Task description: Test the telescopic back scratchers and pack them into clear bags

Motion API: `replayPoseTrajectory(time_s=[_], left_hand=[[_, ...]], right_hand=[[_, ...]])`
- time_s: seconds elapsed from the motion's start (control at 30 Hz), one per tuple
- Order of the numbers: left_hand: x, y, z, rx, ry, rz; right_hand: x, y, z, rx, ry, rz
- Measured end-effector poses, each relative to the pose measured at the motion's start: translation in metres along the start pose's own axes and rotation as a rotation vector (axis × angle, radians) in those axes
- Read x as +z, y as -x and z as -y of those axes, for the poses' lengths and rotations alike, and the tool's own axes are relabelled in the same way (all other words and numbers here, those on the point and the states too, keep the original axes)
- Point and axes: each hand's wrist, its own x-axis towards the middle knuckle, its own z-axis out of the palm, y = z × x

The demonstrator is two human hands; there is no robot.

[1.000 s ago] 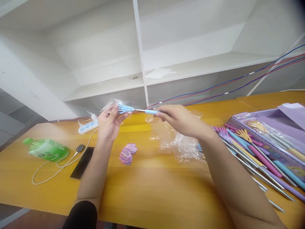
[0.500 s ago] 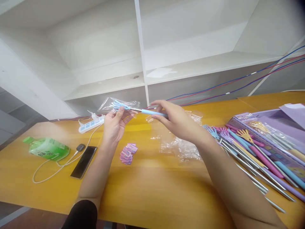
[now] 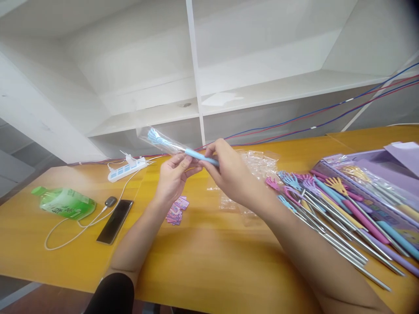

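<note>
A light-blue back scratcher [image 3: 194,153] with a hand-shaped head is held up over the table, its head and metal shaft inside a clear plastic bag [image 3: 175,146]. My left hand [image 3: 176,174] pinches the bag and the blue handle near the bag's lower end. My right hand [image 3: 225,170] is closed on the far end of the handle. Below my left hand lies a small heap of pink and purple cards [image 3: 176,212], partly covered by my wrist. Behind my right hand sits a pile of clear plastic bags [image 3: 258,168].
Several loose back scratchers [image 3: 347,218] lie at the right beside a purple box [image 3: 369,163]. On the left are a green bottle [image 3: 65,203], a black phone [image 3: 115,222], a cable and a white power strip [image 3: 127,170]. A white shelf unit [image 3: 193,65] stands behind the table.
My left hand has moved right from the scratcher's head to the handle. More of the scratcher is now in the bag, and its head tilts further up. My right hand moved slightly left.
</note>
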Motion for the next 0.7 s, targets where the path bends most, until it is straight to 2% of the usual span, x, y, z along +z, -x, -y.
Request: replayPoseTrajectory(time_s=[0.1, 0.3, 0.47, 0.57, 0.7], left_hand=[[0.000, -0.001, 0.002, 0.014, -0.037, 0.027], [-0.002, -0.002, 0.000, 0.118, -0.049, 0.003], [0.005, 0.007, 0.014, 0.069, -0.130, 0.081], [0.009, 0.011, 0.018, -0.006, -0.139, 0.112], [0.008, 0.007, 0.011, -0.062, -0.038, 0.013]], right_hand=[[0.005, 0.001, 0.001, -0.025, 0.007, -0.025], [0.014, 0.003, 0.000, -0.066, 0.027, -0.016], [0.028, 0.010, -0.001, -0.108, 0.092, -0.101], [0.032, 0.012, 0.002, -0.104, 0.148, -0.150], [0.028, 0.012, 0.009, -0.169, 0.101, -0.018]])
